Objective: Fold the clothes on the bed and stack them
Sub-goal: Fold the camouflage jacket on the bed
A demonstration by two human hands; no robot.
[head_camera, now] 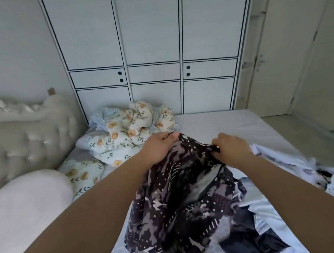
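A dark patterned garment [170, 204], black and grey with white dots, hangs in front of me over the bed [234, 125]. My left hand [160, 147] grips its top edge on the left. My right hand [232, 147] pinches the same edge on the right. The cloth droops between my arms down to the mattress. A heap of pale blue and dark clothes [292, 191] lies crumpled on the bed at the right, partly under the garment.
A floral quilt and pillows [130, 134] are bunched at the bed's far left. A padded headboard [19, 137] and a white cushion [22, 211] stand at the left. White wardrobe doors [149, 45] rise behind the bed. A door [290, 51] is at the right.
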